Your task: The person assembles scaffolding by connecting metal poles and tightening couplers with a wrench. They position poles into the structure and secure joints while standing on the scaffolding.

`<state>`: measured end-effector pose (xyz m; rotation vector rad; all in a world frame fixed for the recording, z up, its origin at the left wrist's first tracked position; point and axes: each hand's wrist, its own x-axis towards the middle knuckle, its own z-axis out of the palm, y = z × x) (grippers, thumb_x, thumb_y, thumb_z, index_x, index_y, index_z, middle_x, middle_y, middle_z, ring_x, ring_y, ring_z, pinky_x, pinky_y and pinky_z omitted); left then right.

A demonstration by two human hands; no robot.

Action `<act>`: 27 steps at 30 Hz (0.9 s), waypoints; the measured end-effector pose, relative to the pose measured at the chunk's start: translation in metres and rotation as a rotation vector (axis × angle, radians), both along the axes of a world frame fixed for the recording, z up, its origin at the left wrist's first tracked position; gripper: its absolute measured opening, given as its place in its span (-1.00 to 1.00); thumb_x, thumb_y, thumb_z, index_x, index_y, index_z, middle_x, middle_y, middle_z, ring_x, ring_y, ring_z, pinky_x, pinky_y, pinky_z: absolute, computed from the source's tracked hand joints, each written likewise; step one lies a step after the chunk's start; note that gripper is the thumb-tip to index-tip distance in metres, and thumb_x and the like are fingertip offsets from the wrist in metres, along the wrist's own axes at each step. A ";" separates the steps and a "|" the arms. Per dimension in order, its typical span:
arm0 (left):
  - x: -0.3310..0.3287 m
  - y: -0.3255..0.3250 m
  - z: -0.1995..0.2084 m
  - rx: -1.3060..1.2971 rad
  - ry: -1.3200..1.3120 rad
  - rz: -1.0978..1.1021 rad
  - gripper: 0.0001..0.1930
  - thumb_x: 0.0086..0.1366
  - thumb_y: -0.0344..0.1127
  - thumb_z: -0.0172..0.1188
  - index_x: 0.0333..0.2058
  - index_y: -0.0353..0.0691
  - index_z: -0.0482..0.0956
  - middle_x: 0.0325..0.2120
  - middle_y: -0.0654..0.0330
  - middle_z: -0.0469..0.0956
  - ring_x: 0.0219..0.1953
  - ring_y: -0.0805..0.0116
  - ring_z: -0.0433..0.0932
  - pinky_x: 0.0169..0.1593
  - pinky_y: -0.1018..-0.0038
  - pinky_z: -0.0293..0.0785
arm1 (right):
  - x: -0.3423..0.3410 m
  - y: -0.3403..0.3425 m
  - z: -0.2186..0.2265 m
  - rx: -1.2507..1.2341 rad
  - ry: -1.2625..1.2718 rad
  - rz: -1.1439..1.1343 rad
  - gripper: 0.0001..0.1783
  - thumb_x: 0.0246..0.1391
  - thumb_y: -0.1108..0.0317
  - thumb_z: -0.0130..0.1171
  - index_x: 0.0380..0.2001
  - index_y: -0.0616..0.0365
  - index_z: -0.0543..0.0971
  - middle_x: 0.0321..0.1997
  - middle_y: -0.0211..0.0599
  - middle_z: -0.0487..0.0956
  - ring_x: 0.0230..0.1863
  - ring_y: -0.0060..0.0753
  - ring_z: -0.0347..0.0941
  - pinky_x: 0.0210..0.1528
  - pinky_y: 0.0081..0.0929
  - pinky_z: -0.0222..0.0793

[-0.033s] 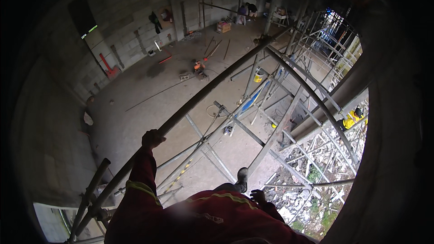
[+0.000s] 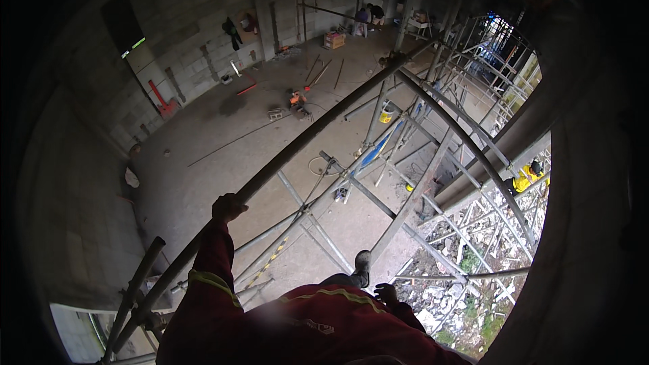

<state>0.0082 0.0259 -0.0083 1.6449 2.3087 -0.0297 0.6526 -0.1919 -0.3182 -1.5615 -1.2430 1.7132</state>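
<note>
Nothing has visibly moved since the earlier frame: both hands hold the same places. The left hand's fingers (image 2: pixel 233 201) are wrapped around a long, dark, round metal scaffold tube (image 2: pixel 318 132), which slants up and right from the lower left. The right hand (image 2: pixel 386 293) hangs beside the body, apart from that tube; its fingers look loosely bent, but shadow hides whether they are spread or pressed together. A dark red sleeve with a yellow band (image 2: pixel 215 280) covers the left forearm. Between the hands, nearer the right one, a grey work boot (image 2: pixel 363 263) shows near the lower end of a long, pale, flat board (image 2: pixel 412 201). Beyond, grey metal tubes cross below the dark one, near a yellow-and-white bucket (image 2: pixel 386 115). Lower down spreads a grey concrete floor (image 2: pixel 182 209) with an orange-and-dark machine (image 2: pixel 296 100). At right, a person in a yellow jacket (image 2: pixel 524 180) is above pale, broken rubble (image 2: pixel 490 240).
</note>
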 end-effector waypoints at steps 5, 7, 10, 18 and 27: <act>0.007 0.011 -0.002 -0.003 0.012 0.018 -0.41 -0.03 0.18 0.38 -0.14 -0.13 0.64 -0.16 0.08 0.66 -0.07 0.05 0.62 -0.02 0.14 0.55 | -0.002 0.019 0.004 -0.144 0.085 -0.093 -0.69 0.22 0.41 0.07 0.01 0.26 0.51 -0.33 -0.16 0.66 -0.52 -0.30 0.57 -0.56 -0.26 0.57; 0.007 0.010 -0.002 0.006 0.005 0.010 -0.42 -0.03 0.18 0.37 -0.14 -0.12 0.64 -0.16 0.08 0.66 -0.07 0.05 0.62 -0.01 0.13 0.55 | -0.002 0.019 0.006 -0.094 0.089 -0.070 -0.69 0.22 0.41 0.08 0.01 0.27 0.51 -0.33 -0.17 0.66 -0.51 -0.31 0.57 -0.56 -0.25 0.58; 0.006 0.008 -0.003 0.002 0.019 -0.007 -0.44 -0.01 0.17 0.36 -0.14 -0.11 0.64 -0.16 0.09 0.66 -0.08 0.05 0.62 -0.02 0.13 0.55 | -0.003 0.014 0.006 -0.202 0.211 -0.173 -0.70 0.20 0.43 0.09 0.00 0.26 0.52 -0.33 -0.20 0.66 -0.52 -0.33 0.58 -0.54 -0.26 0.59; 0.002 0.009 -0.007 0.045 0.038 -0.029 -0.47 -0.02 0.16 0.37 -0.18 -0.11 0.66 -0.21 0.09 0.68 -0.13 0.04 0.65 -0.06 0.14 0.57 | 0.001 0.010 -0.010 -0.171 0.184 -0.144 -0.69 0.13 0.48 0.20 -0.03 0.24 0.56 -0.40 -0.28 0.68 -0.48 -0.39 0.62 -0.50 -0.30 0.59; -0.002 0.009 -0.008 0.051 0.045 -0.026 -0.48 -0.03 0.16 0.38 -0.21 -0.12 0.67 -0.24 0.09 0.68 -0.16 0.04 0.66 -0.08 0.15 0.58 | -0.004 0.007 0.011 -0.265 0.177 -0.211 -0.71 0.14 0.49 0.20 -0.04 0.25 0.56 -0.37 -0.28 0.69 -0.46 -0.41 0.63 -0.51 -0.33 0.58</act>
